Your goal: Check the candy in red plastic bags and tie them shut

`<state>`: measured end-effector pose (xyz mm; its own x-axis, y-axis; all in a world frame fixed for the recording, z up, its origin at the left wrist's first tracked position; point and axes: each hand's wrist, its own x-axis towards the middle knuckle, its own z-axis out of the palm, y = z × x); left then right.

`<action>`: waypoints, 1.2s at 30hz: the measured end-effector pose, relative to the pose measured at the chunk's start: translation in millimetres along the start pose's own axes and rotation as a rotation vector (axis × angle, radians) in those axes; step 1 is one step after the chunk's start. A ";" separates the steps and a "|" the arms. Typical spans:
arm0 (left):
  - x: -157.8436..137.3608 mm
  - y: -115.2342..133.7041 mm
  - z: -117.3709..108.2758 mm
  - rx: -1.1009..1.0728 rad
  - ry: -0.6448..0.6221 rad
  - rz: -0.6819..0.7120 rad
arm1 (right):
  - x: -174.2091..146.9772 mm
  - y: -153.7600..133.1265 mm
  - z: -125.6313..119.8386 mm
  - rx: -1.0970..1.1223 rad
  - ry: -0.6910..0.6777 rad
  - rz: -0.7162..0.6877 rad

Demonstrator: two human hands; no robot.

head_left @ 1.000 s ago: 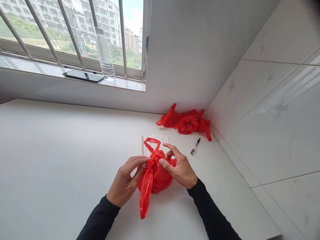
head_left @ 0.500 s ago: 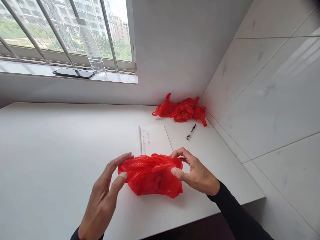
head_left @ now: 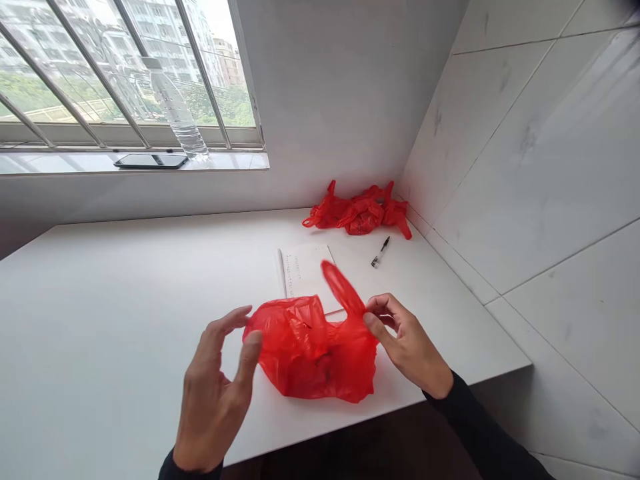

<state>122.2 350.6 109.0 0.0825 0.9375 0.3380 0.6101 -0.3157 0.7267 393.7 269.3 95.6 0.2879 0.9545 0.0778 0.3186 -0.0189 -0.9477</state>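
A red plastic bag rests near the front edge of the white table, with something dark showing faintly through it. One loop handle stands up at its right side. My right hand pinches the bag at the base of that handle between thumb and fingers. At the bag's left end is my left hand, thumb and fingers spread around the edge of the plastic. Whether those fingertips touch the bag is hard to make out.
Behind the bag lies an open notebook, partly covered by it. A black-and-clear pen is to its right. Crumpled red bags sit in the back corner. A phone and water bottle stand on the windowsill.
The bag's right handle has come up and now stands upright, with my right hand closed at its base. My left fingers stay apart. The view has shifted slightly.
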 end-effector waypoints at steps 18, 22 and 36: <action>-7.7 18.0 4.5 -0.025 0.067 0.124 | -55.5 -39.9 7.0 -0.056 0.365 -0.381; -8.2 19.1 6.6 0.076 0.016 0.356 | -43.6 -58.1 22.0 -0.253 0.031 -0.625; -21.3 -17.8 15.2 0.339 -0.206 0.346 | -31.2 -42.4 28.0 -0.997 -0.223 -0.365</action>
<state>121.5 338.5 79.8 0.4568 0.8066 0.3751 0.7374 -0.5792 0.3476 346.0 248.7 124.7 -0.1113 0.9823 0.1505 0.9711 0.1396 -0.1933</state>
